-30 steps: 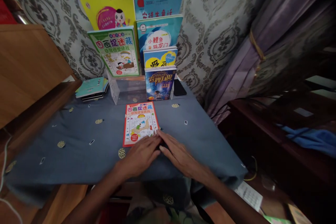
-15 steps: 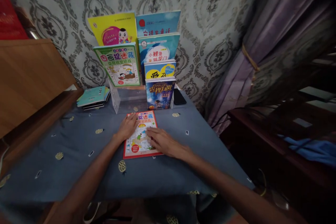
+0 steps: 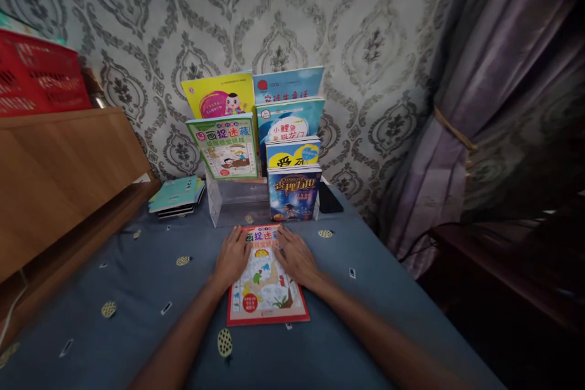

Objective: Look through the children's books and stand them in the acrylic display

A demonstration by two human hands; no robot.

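Note:
A red-bordered picture book (image 3: 267, 292) lies face up on the cloth, just in front of a clear acrylic stand (image 3: 240, 198). My left hand (image 3: 232, 257) rests over its upper left edge, fingers stretched toward the top. At the upper right edge lies my right hand (image 3: 297, 256), its fingers extended flat on the cover. Both thumbs are hard to make out. In the stand's left half are a green-bordered book (image 3: 228, 149) and a yellow book (image 3: 217, 94). Its right half holds a dark blue book (image 3: 292, 195), a yellow-and-blue book (image 3: 292, 154) and two light blue books (image 3: 292, 119) behind.
A small stack of books (image 3: 176, 195) lies left of the stand, and a black phone (image 3: 329, 198) lies right of it. A wooden panel (image 3: 68, 170) with a red basket (image 3: 41, 73) borders the left. Patterned wallpaper and a tied curtain (image 3: 420, 164) close off the back and right.
My right hand has slid from the middle of the cover to its upper right edge. My left hand stays at the upper left. The head view has tilted up.

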